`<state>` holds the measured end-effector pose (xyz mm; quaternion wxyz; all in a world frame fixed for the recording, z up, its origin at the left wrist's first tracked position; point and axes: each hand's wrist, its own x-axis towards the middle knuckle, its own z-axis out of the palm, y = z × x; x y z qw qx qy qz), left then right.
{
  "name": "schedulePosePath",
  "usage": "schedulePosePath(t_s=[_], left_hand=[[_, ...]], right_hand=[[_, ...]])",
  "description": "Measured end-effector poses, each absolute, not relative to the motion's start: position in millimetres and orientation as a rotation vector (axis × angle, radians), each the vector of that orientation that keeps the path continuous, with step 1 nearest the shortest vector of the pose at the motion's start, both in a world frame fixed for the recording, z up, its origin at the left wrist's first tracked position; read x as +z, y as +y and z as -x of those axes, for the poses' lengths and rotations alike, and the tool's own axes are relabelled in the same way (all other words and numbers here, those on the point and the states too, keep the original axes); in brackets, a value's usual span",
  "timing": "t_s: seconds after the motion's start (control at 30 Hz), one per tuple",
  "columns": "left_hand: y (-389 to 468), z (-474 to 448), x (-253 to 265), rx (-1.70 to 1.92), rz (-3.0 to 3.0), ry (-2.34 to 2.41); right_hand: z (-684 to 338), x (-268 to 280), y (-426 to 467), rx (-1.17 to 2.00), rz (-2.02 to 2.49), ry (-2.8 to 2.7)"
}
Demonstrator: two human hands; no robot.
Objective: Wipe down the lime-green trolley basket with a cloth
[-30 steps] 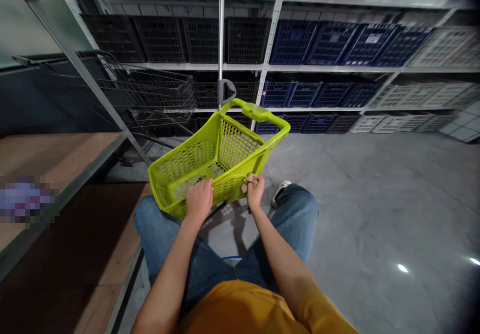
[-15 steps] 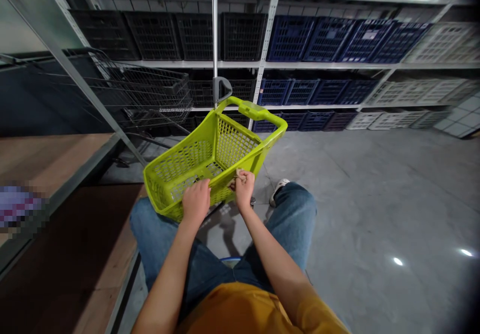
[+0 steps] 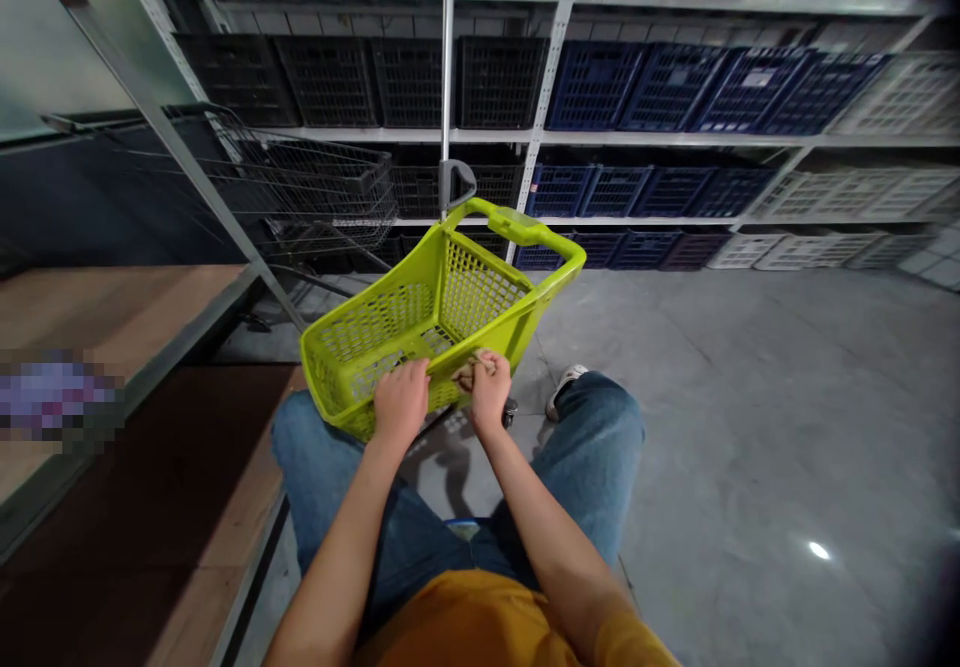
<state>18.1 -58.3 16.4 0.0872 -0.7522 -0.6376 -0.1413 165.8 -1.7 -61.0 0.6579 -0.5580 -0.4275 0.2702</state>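
A lime-green plastic shopping cart (image 3: 480, 332) with perforated walls stands in front of my knees, its handle pointing away to the upper right. My left hand (image 3: 402, 399) is closed over the near rim of the basket, fingers curled to the inside. A little to the right, my right hand (image 3: 491, 387) bunches a beige cloth (image 3: 466, 371) and presses it against the outer face of the near side wall. Part of the cloth is hidden by my fingers. Beneath the basket a small caster (image 3: 510, 412) shows.
White metal shelving (image 3: 547, 77) holds black crates (image 3: 420, 82), blue crates (image 3: 600, 87) and pale crates (image 3: 832, 187). A grey wire cart (image 3: 330, 187) stands at the back left. Brown wooden boards (image 3: 127, 307) lie to my left, and a metal pole (image 3: 202, 187) slants beside them. Grey floor (image 3: 742, 407) spreads right.
The view has shifted slightly, so everything sits a bit further right. My right hand has moved slightly down along the side wall with the cloth. The left hand stays on the rim.
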Motion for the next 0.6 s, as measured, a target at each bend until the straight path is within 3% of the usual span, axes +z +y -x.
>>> schedulePosePath(t_s=[0.1,0.37,0.6], left_hand=[[-58,-18,16,-0.414,2.237,-1.915],[-59,-18,18,-0.426,2.248,-1.919],[-58,-12,22,-0.446,2.316,-1.978]], right_hand=[[-162,-49,-7,0.457,1.160,-1.125],[-160,-127,-35,0.621,1.371,-1.189],[-142,-30,-26,0.429,1.077,-1.216]])
